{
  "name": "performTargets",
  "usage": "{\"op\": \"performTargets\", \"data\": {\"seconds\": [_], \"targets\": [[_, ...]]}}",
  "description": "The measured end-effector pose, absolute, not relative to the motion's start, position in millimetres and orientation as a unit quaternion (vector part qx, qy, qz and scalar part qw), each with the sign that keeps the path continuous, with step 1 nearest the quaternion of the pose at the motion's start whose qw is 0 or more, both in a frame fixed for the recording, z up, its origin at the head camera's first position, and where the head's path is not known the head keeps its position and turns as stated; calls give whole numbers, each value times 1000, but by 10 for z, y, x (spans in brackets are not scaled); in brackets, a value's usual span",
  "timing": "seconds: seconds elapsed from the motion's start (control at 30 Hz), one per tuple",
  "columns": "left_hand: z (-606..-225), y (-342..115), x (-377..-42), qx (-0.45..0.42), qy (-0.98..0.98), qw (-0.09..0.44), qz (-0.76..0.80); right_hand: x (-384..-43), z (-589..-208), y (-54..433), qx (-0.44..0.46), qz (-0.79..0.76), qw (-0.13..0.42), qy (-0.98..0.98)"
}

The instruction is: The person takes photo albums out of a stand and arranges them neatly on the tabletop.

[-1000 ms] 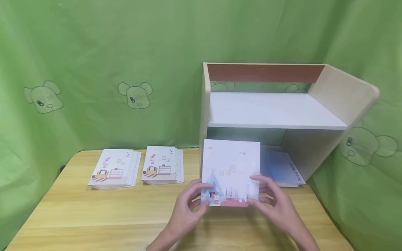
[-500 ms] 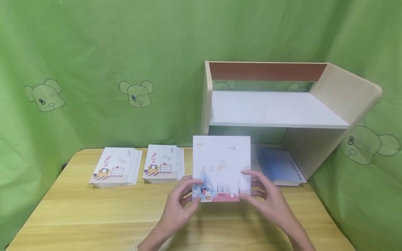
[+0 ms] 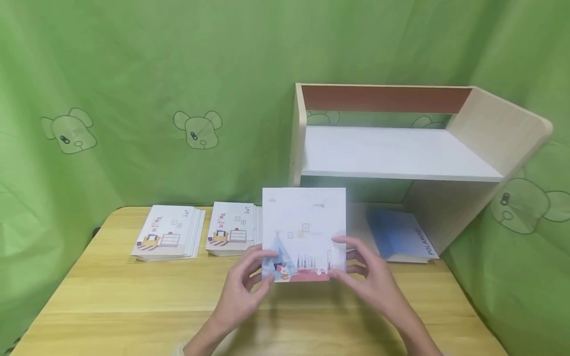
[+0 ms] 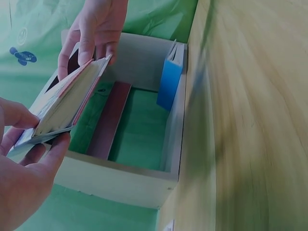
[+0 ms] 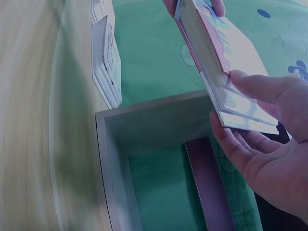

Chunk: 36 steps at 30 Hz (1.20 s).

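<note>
A square white photo album [image 3: 307,210] with a teepee drawing on its cover is held up over the table, between both hands. My left hand [image 3: 240,282] pinches its lower left edge, thumb in front and fingers behind. At the lower right edge, my right hand [image 3: 374,272] grips it the same way. The left wrist view shows the album's thick page block [image 4: 67,103] tilted between the hands. In the right wrist view, thumb and fingers clasp the album's corner [image 5: 240,103]. Its back cover is hidden in the head view.
Two white illustrated albums, one at far left [image 3: 162,227] and one beside it [image 3: 231,222], lie at the table's back. A wooden shelf unit [image 3: 401,151] stands at the back right, with a blue album [image 3: 401,232] marked POLAROID in its lower compartment. Green curtain [image 3: 133,64] hangs behind.
Both hands have carried the white album leftward and slightly up in the head view, away from the blue album. The head view has shifted a little. The grip stays the same.
</note>
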<state>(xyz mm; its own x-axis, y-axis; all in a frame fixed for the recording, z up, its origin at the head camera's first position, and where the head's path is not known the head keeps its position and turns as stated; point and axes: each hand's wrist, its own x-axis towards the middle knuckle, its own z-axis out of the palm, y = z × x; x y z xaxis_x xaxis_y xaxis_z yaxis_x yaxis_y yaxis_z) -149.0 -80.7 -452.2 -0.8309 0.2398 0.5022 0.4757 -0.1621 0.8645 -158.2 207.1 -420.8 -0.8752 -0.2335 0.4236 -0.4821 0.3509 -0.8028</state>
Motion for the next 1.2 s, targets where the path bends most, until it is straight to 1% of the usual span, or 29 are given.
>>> {"op": "performTargets", "data": {"seconds": [0.23,0.6,0.77,0.97,1.2], "targets": [[-4529,-923,-1466,-279,-641,103,-708,-1603,-4227,1944,216,534,111,-810],[-4504,-1095,-1447,-265,-658,113,-696,-1643,-4228,1754,206,536,99,-812],[-4490,-1159,-1442,-247,-662,110,-699,-1669,-4217,1672,209,527,105,-817],[-4464,-1248,-1423,-230,-666,119,-699,-1722,-4207,1571,220,521,114,-817],[-4484,-1386,-1399,-229,-668,134,-695,-1764,-4214,1431,224,525,100,-815]]}}
